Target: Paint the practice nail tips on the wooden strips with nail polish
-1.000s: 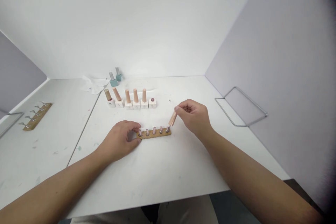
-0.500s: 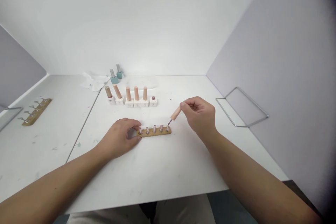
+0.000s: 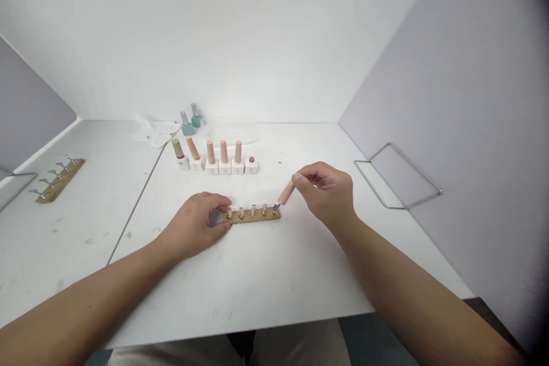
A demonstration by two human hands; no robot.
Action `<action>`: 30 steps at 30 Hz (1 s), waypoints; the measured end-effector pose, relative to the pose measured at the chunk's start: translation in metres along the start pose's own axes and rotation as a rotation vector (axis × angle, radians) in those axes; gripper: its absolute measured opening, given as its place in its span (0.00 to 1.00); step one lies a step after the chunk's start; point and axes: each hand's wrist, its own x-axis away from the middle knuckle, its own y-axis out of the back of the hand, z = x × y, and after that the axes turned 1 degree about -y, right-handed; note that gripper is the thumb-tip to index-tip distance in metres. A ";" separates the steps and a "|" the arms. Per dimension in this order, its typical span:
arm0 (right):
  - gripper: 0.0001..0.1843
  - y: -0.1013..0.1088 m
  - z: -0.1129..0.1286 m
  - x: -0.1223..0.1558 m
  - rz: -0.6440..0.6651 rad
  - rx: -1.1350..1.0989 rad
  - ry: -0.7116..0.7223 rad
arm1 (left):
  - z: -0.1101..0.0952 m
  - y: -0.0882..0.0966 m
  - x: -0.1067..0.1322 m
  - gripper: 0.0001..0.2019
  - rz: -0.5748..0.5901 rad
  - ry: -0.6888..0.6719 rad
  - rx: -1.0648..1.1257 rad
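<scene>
In the head view the left hand (image 3: 197, 224) pinches the left end of the wooden holder (image 3: 253, 216), which lies flat on the table (image 3: 266, 280) near its middle. The right hand (image 3: 328, 191) grasps a brush (image 3: 285, 193) by its peach cap. The brush is tilted, and its bristles touch the rightmost nail tip (image 3: 274, 208) on the holder. Behind stands a row of bottles (image 3: 214, 159).

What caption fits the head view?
Left hand steadies wooden nail-tip strip; right hand holds polish brush at its rightmost tip.
</scene>
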 end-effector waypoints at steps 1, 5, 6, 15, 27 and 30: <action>0.07 0.000 0.000 0.000 0.002 -0.001 0.007 | 0.000 0.000 0.000 0.16 0.003 -0.001 0.001; 0.08 0.001 0.003 0.000 -0.004 0.027 0.002 | -0.001 0.001 0.000 0.16 0.007 -0.001 0.001; 0.08 0.001 0.003 0.000 -0.008 0.038 -0.002 | -0.001 0.001 0.000 0.16 0.005 0.000 0.000; 0.08 0.004 -0.001 0.000 0.073 0.042 -0.035 | 0.000 0.000 0.001 0.16 0.007 0.011 0.005; 0.08 0.002 -0.008 -0.005 0.038 0.064 -0.280 | 0.000 0.001 0.000 0.15 0.006 0.004 -0.001; 0.08 0.000 -0.006 -0.006 0.015 0.075 -0.328 | 0.000 0.001 0.000 0.15 0.004 -0.001 0.001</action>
